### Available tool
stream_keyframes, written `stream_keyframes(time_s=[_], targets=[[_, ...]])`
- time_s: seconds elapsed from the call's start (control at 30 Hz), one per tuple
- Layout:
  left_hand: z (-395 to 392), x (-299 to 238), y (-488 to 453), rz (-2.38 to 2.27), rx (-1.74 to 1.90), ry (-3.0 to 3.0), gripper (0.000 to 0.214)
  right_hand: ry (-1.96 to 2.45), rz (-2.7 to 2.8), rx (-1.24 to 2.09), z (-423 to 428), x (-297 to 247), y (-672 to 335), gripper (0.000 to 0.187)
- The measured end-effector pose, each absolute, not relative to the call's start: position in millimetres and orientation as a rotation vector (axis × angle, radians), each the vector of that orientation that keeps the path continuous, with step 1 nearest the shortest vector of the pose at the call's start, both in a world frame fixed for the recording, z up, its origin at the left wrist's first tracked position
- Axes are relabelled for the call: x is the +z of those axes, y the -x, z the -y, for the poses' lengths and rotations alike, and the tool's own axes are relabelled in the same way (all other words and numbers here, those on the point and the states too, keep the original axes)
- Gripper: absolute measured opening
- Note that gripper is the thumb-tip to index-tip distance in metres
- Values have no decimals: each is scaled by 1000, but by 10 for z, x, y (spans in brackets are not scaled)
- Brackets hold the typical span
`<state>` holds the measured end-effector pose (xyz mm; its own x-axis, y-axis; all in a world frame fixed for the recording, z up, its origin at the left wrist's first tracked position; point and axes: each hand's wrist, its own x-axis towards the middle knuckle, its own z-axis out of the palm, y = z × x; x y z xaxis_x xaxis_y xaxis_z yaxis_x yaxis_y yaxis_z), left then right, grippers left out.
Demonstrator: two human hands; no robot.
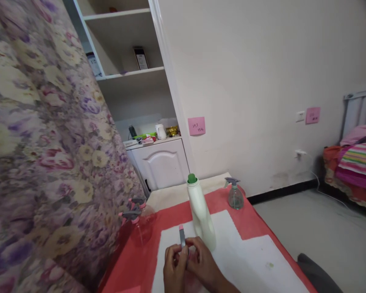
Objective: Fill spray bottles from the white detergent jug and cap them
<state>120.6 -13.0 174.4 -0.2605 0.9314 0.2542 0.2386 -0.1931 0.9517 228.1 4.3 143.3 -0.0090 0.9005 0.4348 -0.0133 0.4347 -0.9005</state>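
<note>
Close to the table's front edge, my left hand and my right hand are both closed around a spray bottle. Its grey trigger head with a pink nozzle tip points away from me, and a pinkish see-through part shows between my wrists. My fingers hide most of the bottle. Just beyond my right hand stands a tall pale-green jug with a green piece in its mouth. White sheets lie under the jug and hands.
Two pink spray bottles stand at the left on the red tablecloth, near a floral curtain. A clear greenish spray bottle stands at the back right. Behind are a shelf cabinet and a wall; a bed is far right.
</note>
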Motion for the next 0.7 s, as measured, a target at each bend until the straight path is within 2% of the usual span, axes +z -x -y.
stream_keyframes(time_s=[0.13, 0.3, 0.5, 0.7], targets=[[149, 1780, -1233, -1486, 1526, -1365, 56, 881, 1410, 933, -46, 1452, -2317, 11], [174, 1779, -1244, -1464, 1518, -1374, 50, 949, 1353, 925, -37, 1441, -2290, 24], [159, 1753, -1231, -1478, 1522, -1372, 52, 932, 1340, 922, -22, 1451, -2291, 12], [157, 1763, -1218, -1467, 1506, -1355, 49, 837, 1403, 905, -12, 1450, -2304, 30]])
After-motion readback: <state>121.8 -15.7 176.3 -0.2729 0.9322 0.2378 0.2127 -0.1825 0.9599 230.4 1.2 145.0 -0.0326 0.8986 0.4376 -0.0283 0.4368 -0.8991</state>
